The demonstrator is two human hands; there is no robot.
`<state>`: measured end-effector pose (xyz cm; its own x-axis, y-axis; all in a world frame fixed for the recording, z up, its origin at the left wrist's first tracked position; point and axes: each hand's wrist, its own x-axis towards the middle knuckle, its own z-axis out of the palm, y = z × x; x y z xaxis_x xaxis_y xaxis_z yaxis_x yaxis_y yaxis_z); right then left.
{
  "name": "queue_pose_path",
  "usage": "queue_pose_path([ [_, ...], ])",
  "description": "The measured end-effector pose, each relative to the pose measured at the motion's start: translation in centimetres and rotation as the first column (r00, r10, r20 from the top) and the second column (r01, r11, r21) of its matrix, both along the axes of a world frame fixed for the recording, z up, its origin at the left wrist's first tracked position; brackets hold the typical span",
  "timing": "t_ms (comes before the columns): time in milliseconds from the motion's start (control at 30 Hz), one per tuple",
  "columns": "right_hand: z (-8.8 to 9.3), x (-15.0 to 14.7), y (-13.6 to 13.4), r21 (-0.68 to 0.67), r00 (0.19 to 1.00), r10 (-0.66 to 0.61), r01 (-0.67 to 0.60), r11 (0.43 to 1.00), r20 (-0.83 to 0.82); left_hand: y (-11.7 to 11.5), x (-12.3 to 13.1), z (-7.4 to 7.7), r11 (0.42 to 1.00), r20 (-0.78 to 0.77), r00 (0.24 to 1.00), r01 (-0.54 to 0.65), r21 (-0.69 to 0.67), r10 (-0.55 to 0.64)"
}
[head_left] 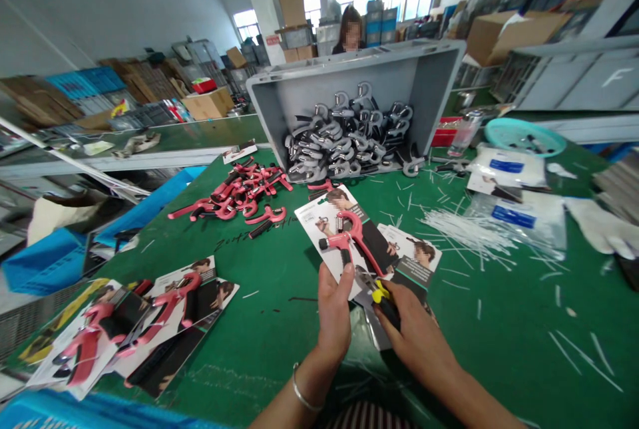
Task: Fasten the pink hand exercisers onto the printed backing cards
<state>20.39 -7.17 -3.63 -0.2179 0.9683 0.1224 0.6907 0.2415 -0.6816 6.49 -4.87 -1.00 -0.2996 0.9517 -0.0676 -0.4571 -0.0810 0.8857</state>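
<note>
My left hand [335, 312] is closed on the lower edge of a printed backing card [317, 219], thumb on its front. On that card lies a pink hand grip strengthener [355, 233] with a coil spring. Wrapped round a pair of cutting pliers [383, 299] with yellow and black handles is my right hand [417, 329]. The pliers' jaws touch the lower part of the card near the strengthener's handle; what lies between them is too small to tell. Another printed card [414, 259] lies partly under the held one.
Carded pink strengtheners [170, 302] lie at the left, loose pink ones [239, 193] behind them. A grey crate [429, 96] tipped on its side holds grey strengtheners [344, 140]. White cable ties [469, 233], plastic bags [524, 216] and a turquoise tray [524, 130] are right. A person [351, 33] is behind the crate.
</note>
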Motion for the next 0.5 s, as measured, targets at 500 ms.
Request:
queue_pose_path([
  [500, 1.4, 2.7, -2.3, -0.257, 0.954, 0.236, -0.279, 0.925, -0.186, 0.7, -6.3, 0.4, 0.993, -0.299, 0.954, -0.064, -0.101, 0.031],
])
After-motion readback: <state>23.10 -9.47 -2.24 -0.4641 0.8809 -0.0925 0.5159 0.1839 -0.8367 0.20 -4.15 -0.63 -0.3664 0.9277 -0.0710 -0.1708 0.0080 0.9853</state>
